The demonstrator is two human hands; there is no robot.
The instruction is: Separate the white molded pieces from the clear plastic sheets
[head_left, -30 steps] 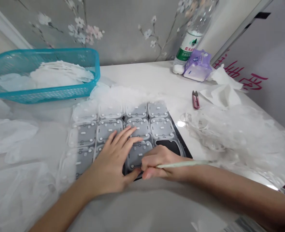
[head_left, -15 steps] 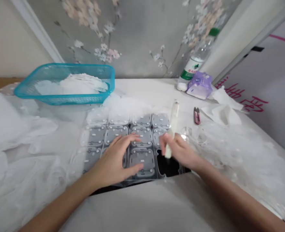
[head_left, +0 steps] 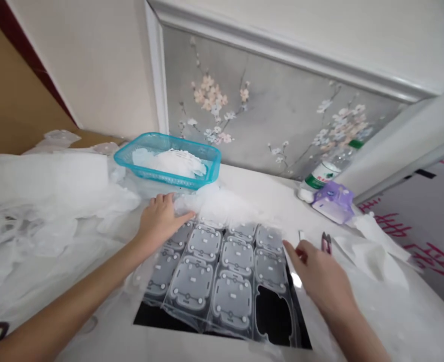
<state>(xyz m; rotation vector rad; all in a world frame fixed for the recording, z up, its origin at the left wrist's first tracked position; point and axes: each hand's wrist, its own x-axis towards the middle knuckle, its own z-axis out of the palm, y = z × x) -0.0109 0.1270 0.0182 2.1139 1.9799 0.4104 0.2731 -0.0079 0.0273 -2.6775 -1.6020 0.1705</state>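
Observation:
A clear plastic sheet of several moulded, rounded-square shapes [head_left: 192, 281] lies on a black backing [head_left: 169, 318]. At its front right corner one shape is cut out, and black shows through the opening [head_left: 273, 314]. My left hand [head_left: 157, 221] rests at the sheet's back left corner, by bunched film, with its thumb spread from the fingers. At the right edge is my right hand [head_left: 320, 274], its fingers curled and index finger pointing at the sheet. A small pale tip [head_left: 301, 235] shows just beyond its knuckles; whether the hand holds it is unclear.
A blue plastic basket [head_left: 165, 178] with white pieces stands behind. Thread snips [head_left: 326, 243], a purple wipes pack [head_left: 334, 201] and a water bottle [head_left: 325, 173] are at the right. Heaped clear film [head_left: 56, 181] covers the left side; white paper [head_left: 376, 256] lies right.
My left hand has gone from the sheet's middle to its back left corner. My right hand has left the cut opening for the right edge; the pale stick it held is mostly out of sight.

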